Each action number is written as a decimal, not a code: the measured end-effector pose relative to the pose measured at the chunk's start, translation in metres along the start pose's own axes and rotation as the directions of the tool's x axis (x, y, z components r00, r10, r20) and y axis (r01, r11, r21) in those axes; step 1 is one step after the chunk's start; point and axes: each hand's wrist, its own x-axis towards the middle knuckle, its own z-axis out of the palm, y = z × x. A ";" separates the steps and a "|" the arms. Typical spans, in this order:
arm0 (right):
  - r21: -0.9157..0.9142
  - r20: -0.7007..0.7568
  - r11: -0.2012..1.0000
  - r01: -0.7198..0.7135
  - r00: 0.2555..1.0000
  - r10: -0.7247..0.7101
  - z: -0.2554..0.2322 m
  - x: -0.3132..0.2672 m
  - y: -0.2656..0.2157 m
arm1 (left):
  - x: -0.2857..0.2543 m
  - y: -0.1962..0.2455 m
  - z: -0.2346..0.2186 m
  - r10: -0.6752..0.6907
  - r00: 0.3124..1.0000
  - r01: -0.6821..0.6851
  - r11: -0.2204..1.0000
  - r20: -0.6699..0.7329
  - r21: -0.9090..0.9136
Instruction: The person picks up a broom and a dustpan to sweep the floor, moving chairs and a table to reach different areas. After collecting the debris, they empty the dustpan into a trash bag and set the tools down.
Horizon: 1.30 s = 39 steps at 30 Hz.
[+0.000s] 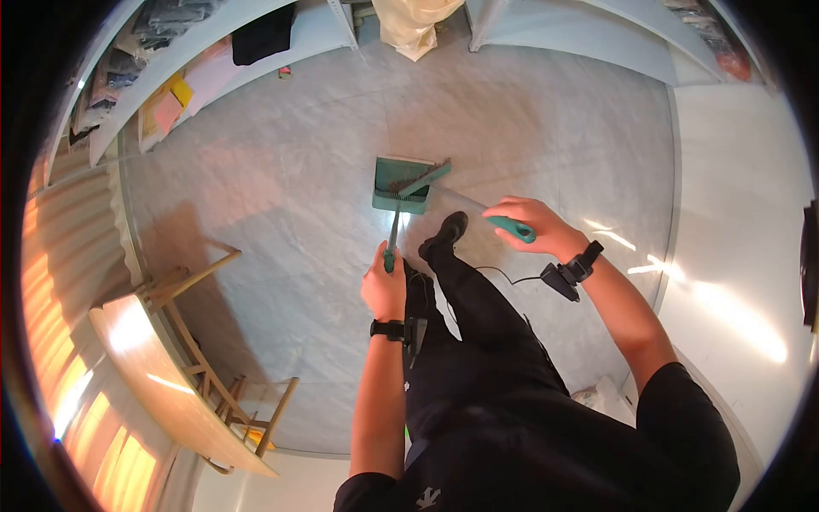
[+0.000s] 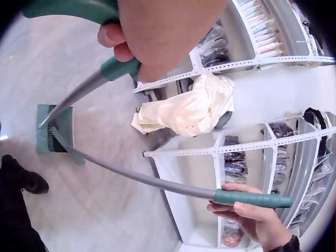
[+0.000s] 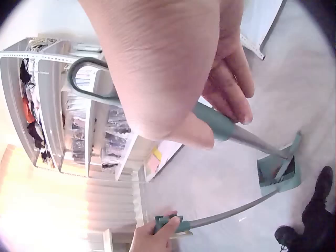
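Note:
A long-handled green dustpan (image 1: 383,175) sits on the floor ahead of the feet. My left hand (image 1: 384,286) grips the green end of its upright handle; in the left wrist view that hand (image 2: 163,39) fills the top. The broom (image 1: 433,175) lies with its head slanting across the pan, bristles over the opening. Dark, fluffy debris shows in the pan and along the broom head. My right hand (image 1: 537,226) holds the broom's green grip, thumb and fingers round it, as the left wrist view shows. In the right wrist view, its palm hides part of the grip.
White shelves (image 1: 307,43) with packed goods line the far side, and a cream cloth bundle (image 1: 418,26) hangs between them. A wooden table (image 1: 162,375) tipped in view stands at left by a curtain (image 1: 68,273). A shoe (image 1: 452,226) is close behind the dustpan.

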 end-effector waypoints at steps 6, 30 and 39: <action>0.204 -0.374 0.952 -0.228 0.881 0.291 0.003 -0.079 0.000 | -0.009 -0.009 -0.005 0.068 0.997 -0.068 0.997 0.021 -0.032; 0.109 -0.381 0.971 -0.214 0.893 0.240 0.100 -0.114 -0.017 | -0.023 -0.028 -0.003 0.307 0.938 -0.316 0.948 0.159 0.038; 0.449 -0.347 0.817 -0.360 0.773 0.531 0.047 -0.170 -0.027 | -0.027 -0.036 -0.004 0.316 0.941 -0.320 0.947 0.119 0.015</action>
